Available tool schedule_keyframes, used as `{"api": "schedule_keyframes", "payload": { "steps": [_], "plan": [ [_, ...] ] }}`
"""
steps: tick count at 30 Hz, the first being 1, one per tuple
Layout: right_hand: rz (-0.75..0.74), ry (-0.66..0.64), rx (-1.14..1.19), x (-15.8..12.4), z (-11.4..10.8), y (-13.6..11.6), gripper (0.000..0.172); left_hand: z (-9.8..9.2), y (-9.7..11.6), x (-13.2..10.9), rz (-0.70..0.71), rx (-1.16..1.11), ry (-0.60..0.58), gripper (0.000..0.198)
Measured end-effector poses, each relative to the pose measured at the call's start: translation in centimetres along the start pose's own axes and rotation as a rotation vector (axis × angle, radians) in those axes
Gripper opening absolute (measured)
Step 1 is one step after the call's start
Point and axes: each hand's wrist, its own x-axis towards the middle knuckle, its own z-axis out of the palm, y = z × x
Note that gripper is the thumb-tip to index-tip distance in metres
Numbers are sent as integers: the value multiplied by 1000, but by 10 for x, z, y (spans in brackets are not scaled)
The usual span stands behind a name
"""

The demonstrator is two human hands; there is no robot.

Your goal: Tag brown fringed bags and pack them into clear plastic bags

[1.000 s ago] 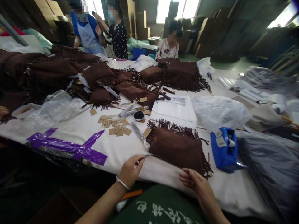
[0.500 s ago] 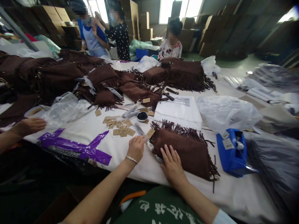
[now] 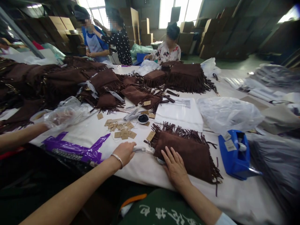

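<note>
A dark brown fringed suede-like bag (image 3: pixel 187 151) lies on the white-covered table before me. My right hand (image 3: pixel 174 164) rests flat on its left part, fingers spread, holding nothing. To the left of the bag, my left hand (image 3: pixel 124 153) is closed on one end of a plastic-wrapped strap (image 3: pixel 142 150), which stretches sideways to the bag's left edge. A brown paper tag (image 3: pixel 150 135) on white string sits at the bag's upper left corner. What lies inside my left fist is hidden.
Loose tags (image 3: pixel 122 128) and a small bowl of black material (image 3: pixel 143 118) lie beyond my hands. A blue tape dispenser (image 3: pixel 235 154) stands right of the bag. White plastic sheets (image 3: pixel 179 112) and piled brown bags (image 3: pixel 65 78) lie behind. A co-worker's hand (image 3: pixel 62 117) reaches in from the left.
My left hand has moved left and down, drawing the plastic-wrapped strap out sideways. My right hand stays on the bag. The co-worker's hand at left is now inside clear plastic.
</note>
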Motion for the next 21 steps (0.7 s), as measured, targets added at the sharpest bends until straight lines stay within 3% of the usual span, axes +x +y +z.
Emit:
{"api": "schedule_keyframes", "payload": {
  "steps": [3, 6, 8, 11, 16, 18, 21],
  "plan": [
    [9, 13, 13, 1, 0, 2, 64, 24, 3, -36, -132, -172, -201, 31],
    [13, 10, 34, 3, -2, 4, 66, 50, 18, -50, -309, -709, -549, 40],
    [14, -1, 53, 6, -7, 6, 68, 67, 33, -47, -412, -1060, -668, 46],
    [22, -43, 97, 13, -15, 13, 69, 100, 56, -34, -463, -1243, -597, 48],
    [4, -202, 248, 26, -31, 29, 54, 156, 86, -14, -493, -1194, -386, 40],
    [-23, -259, 298, 28, -36, 33, 52, 165, 91, -13, -488, -1156, -354, 41],
    [-61, -307, 264, 24, -40, 34, 65, 159, 88, -19, -449, -1120, -408, 38]
  ]
}}
